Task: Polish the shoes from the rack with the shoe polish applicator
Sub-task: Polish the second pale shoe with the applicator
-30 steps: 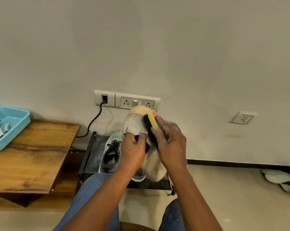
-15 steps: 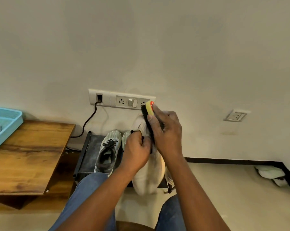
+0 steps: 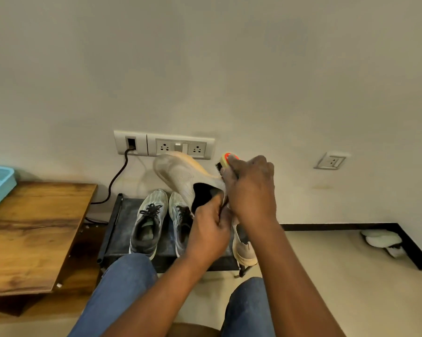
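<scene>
Your right hand (image 3: pixel 251 190) grips the shoe polish applicator (image 3: pixel 225 162) against the beige shoe (image 3: pixel 180 175); your left hand (image 3: pixel 210 229) pinches its collar, holding it above the rack (image 3: pixel 122 229), near the grey sneakers (image 3: pixel 149 222).

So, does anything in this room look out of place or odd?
Mostly no. Only the white footwear lies loose on the floor in the right corner, away from the black shoe rack where the grey laced sneakers stand neatly side by side. I see no spill or damage.
</scene>
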